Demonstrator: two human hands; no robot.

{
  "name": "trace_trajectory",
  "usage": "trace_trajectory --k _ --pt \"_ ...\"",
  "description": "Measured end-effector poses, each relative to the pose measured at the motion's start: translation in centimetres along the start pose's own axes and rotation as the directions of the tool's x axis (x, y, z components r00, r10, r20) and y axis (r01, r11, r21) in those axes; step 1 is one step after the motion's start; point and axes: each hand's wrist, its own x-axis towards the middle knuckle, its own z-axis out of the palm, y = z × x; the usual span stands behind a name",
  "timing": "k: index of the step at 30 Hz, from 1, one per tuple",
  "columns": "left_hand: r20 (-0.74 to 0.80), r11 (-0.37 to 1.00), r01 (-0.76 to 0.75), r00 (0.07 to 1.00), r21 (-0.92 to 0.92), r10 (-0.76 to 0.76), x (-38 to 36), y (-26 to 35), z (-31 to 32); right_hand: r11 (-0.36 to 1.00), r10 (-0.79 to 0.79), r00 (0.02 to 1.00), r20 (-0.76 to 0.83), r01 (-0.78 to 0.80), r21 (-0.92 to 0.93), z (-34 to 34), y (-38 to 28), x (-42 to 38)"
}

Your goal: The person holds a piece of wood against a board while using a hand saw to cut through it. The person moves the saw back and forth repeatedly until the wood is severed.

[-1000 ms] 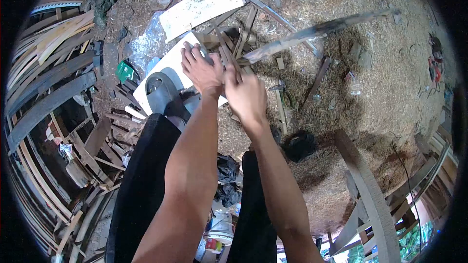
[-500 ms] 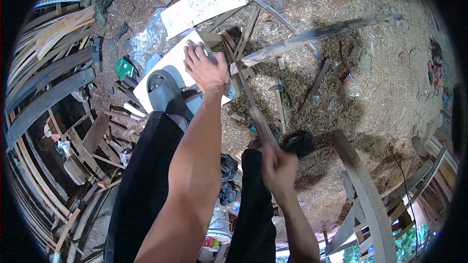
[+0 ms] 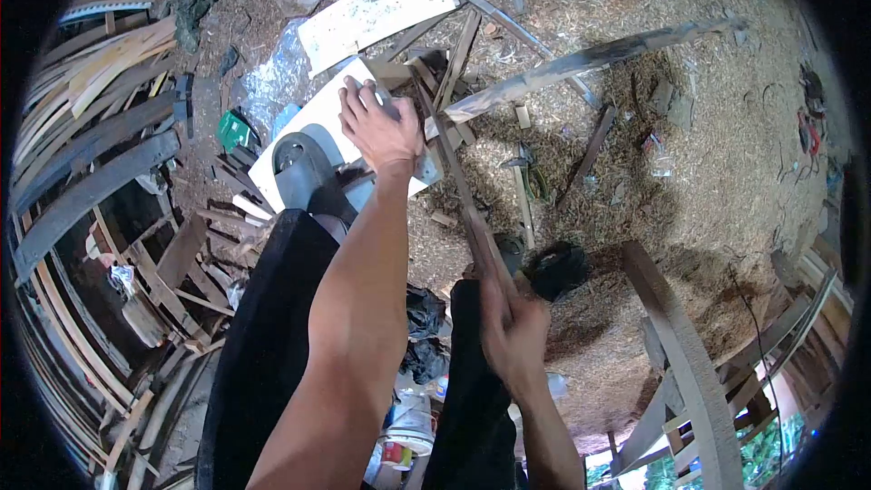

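Head view, looking down past two bare arms and dark trousers onto a sawdust-covered floor (image 3: 726,154). A long, thin, weathered wooden strip (image 3: 458,191) is seen running diagonally from a pile of offcuts (image 3: 445,73) down towards the lap. Its lower end is gripped by the closed right hand (image 3: 510,331). The left hand (image 3: 381,122) is pressed, fingers spread, onto a grey block (image 3: 413,141) beside the strip's upper part, over a white board (image 3: 308,127). A dark sandalled foot (image 3: 304,168) is placed on that board. A long grey plank (image 3: 590,59) lies beyond; curved wooden slats (image 3: 91,127) are stacked at the left, and a curved beam (image 3: 680,345) stands at the right.
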Motion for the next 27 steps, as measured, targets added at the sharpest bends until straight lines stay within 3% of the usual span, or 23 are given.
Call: trace_trajectory --k 2,4,5,8,10,12,15,18,20,23,25,27 --pt "0.005 1.000 0.013 1.000 -0.003 -0.013 0.1 0.5 -0.2 0.999 0.035 0.998 0.044 -0.037 0.032 -2.3 1.2 -2.7" --pt "-0.020 1.000 0.015 1.000 -0.025 -0.016 0.0 0.3 -0.1 0.996 0.048 0.991 0.121 -0.039 -0.075 -3.2 0.7 -3.0" --pt "-0.016 1.000 0.003 1.000 -0.006 -0.003 0.0 0.3 -0.1 0.997 0.071 0.996 0.049 -0.071 0.008 -1.7 0.7 -1.5" --pt "0.015 1.000 0.013 1.000 0.015 -0.013 0.1 0.1 0.0 0.998 -0.063 0.998 -0.018 0.063 0.001 3.5 0.7 6.7" --pt "0.003 1.000 -0.003 1.000 0.013 0.003 0.2 -0.1 0.0 0.976 -0.008 0.999 0.042 0.017 -0.219 6.1 -1.0 12.0" --pt "0.013 1.000 -0.012 1.000 0.010 0.012 0.1 -0.2 0.0 0.988 0.024 1.000 0.017 -0.021 -0.152 6.7 -4.7 14.0" --pt "0.012 1.000 -0.003 1.000 0.002 0.003 -0.1 0.0 -0.4 0.983 0.087 0.996 0.035 -0.080 -0.167 6.5 -4.4 13.7" --pt "0.007 1.000 -0.014 1.000 0.002 0.014 0.1 0.3 -0.3 0.989 0.148 0.983 0.104 -0.147 -0.017 3.2 -3.5 8.5" --pt "0.028 1.000 -0.001 1.000 0.000 0.001 0.0 0.2 -0.5 1.000 0.004 1.000 -0.012 -0.004 0.030 0.9 -1.8 3.2" --pt "-0.002 1.000 -0.008 1.000 0.020 0.008 -0.1 0.1 -0.1 0.998 0.058 0.998 0.038 -0.059 0.030 -2.6 0.1 -1.9" --pt "-0.014 1.000 -0.003 1.000 -0.007 0.003 0.0 0.2 -0.2 0.973 0.216 0.962 0.169 -0.199 -0.114 -3.5 0.5 -2.2" --pt "-0.004 1.000 0.007 1.000 -0.003 -0.007 0.2 0.2 -0.2 0.998 -0.068 0.997 -0.024 0.068 -0.009 0.1 1.8 0.9"
